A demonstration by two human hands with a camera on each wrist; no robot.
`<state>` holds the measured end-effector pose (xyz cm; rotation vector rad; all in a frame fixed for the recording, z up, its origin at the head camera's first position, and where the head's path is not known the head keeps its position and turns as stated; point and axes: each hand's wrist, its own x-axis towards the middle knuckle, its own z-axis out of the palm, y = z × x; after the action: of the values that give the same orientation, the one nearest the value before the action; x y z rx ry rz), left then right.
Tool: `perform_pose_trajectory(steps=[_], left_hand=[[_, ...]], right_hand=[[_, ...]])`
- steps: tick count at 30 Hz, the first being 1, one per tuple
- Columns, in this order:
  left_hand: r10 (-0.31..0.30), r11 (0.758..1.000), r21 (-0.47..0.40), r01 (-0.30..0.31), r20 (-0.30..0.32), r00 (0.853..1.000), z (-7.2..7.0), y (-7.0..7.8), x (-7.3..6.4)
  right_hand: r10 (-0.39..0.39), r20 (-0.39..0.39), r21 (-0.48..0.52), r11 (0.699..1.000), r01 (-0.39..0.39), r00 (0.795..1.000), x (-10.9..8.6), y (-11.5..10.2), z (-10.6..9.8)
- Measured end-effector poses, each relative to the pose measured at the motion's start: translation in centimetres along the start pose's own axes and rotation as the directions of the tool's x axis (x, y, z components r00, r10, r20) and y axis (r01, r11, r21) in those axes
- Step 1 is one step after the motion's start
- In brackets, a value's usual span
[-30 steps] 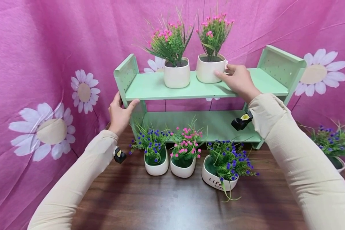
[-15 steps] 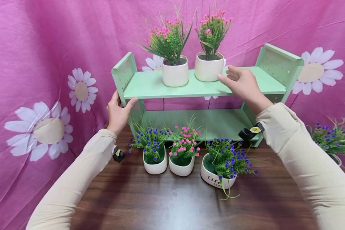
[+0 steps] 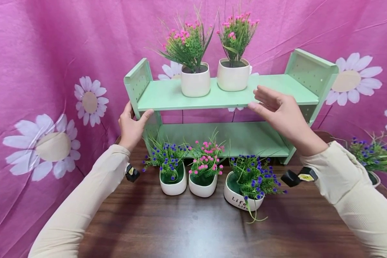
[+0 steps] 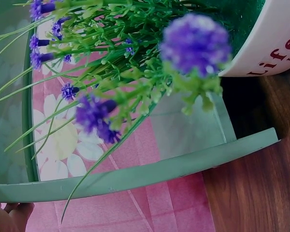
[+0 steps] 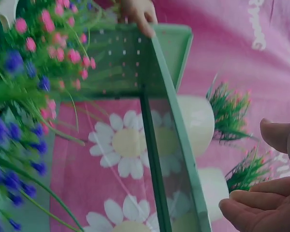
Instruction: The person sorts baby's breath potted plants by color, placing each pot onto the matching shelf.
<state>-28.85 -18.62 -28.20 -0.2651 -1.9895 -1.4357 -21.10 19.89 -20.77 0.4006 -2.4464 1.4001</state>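
Note:
My left hand [image 3: 131, 127] grips the left side of a green two-tier shelf [image 3: 225, 103], thumb at the front edge, other fingers on the outer side and partly hidden. In the right wrist view the same hand [image 5: 139, 12] is at the shelf's end. My right hand [image 3: 285, 113] hovers in front of the upper tier, fingers extended, holding nothing. Two white pots with pink flowers stand on that tier: a left pot [image 3: 195, 83] and a right pot [image 3: 233, 77]. The right one is nearest to my right hand, with a gap between them.
On the wooden table [image 3: 193, 229], before the shelf, stand a blue-flowered pot [image 3: 174, 187], a pink-flowered pot [image 3: 203, 189] and a "Life" pot [image 3: 242, 201] with blue flowers. Another blue-flowered plant [image 3: 372, 156] is at the far right. Pink daisy cloth [image 3: 109, 39] hangs behind.
My right hand has let go of the right pot on the upper tier and drawn back, down and to the right. The left hand keeps its place on the shelf; the view shifts slightly.

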Motion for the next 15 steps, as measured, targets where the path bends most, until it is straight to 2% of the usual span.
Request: perform_pose_trajectory(steps=[8,15], left_hand=[[0.017,1.0,-0.006,-0.017,-0.002,1.0,0.0,0.2,-0.1],[0.004,1.0,-0.005,-0.004,0.01,1.0,-0.1,3.0,-0.9]], right_hand=[[-0.069,0.057,0.036,0.997,0.067,0.996,-3.6,-0.6,1.3],[-0.105,0.14,0.102,0.991,0.091,0.985,-7.0,-0.5,3.2]])
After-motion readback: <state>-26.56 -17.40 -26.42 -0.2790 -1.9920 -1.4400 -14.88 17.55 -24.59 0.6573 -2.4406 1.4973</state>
